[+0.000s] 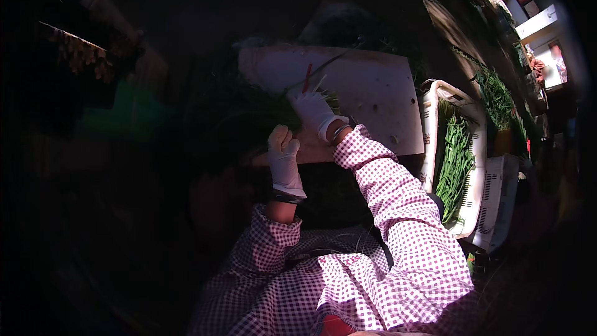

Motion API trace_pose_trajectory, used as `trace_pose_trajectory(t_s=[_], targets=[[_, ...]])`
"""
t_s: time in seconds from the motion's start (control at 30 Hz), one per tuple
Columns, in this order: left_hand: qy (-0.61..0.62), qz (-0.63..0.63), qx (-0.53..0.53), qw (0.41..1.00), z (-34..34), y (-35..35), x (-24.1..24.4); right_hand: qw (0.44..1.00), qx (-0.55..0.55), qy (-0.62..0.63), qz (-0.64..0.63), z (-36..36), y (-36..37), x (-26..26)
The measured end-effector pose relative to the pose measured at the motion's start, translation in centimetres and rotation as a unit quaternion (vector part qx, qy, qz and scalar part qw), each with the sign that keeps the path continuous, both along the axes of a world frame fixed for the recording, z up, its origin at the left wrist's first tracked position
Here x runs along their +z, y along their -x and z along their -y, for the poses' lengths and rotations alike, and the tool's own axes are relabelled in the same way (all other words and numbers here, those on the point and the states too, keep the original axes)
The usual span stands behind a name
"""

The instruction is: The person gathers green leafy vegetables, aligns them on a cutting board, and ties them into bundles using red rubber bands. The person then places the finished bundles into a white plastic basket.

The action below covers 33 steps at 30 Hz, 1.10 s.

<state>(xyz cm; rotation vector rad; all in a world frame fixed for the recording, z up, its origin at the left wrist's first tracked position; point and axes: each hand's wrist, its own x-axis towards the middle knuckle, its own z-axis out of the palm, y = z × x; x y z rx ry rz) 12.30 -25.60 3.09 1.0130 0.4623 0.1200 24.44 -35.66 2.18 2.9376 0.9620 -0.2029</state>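
Long green leafy stalks [247,109] lie in a dark heap at the left end of a pale board [387,98]. Over their right-hand ends is my right hand [313,109], in a white glove; its fingers are partly hidden, so its grip is unclear. A thin red strip [307,77] stands up just beyond those fingers. My left hand [283,149], gloved too, is at the near edge of the stalks with its fingers bent; whether it pinches any of them cannot be made out.
Right of the board stands a white plastic crate [480,149] holding green stalks [454,168]. Another pale crate [499,200] sits beside it. More greens [495,95] lie farther off at the upper right. A person [537,69] is in the far background. Deep shadow hides much of the left side.
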Motion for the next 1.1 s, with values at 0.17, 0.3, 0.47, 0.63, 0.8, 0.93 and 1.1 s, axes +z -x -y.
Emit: trace_pose_trajectory(t_s=[0.17, 0.3, 0.47, 0.63, 0.8, 0.93, 1.1], targets=[[-0.671, 0.081, -0.296, 0.675, -2.5, -6.4, 1.2, 0.998, 0.009, -0.054, 0.000, -0.4, -0.1, -1.1], [-0.729, 0.043, -0.399, 0.554, -4.1, -7.9, 1.5, 0.991, 0.066, -0.116, -0.004, 1.4, 0.4, -0.5], [-0.778, 0.044, -0.332, 0.532, -3.6, -5.9, -1.9, 0.996, 0.041, -0.042, 0.063, 4.2, 1.6, 0.8], [-0.809, 0.073, -0.258, 0.524, -3.4, -5.2, -3.7, 0.993, -0.115, -0.018, 0.014, 10.1, 1.0, 2.1], [-0.859, 0.118, -0.147, 0.475, -3.5, -3.8, -5.6, 0.973, -0.194, -0.081, 0.091, 12.9, -1.2, 3.4], [-0.825, 0.154, -0.060, 0.540, -2.6, -2.5, -6.3, 0.934, -0.121, -0.312, -0.128, 5.8, -2.8, 4.7], [-0.819, 0.170, -0.005, 0.548, -2.1, -1.9, -7.3, 0.957, 0.092, -0.247, -0.125, -1.2, -3.6, 2.9]])
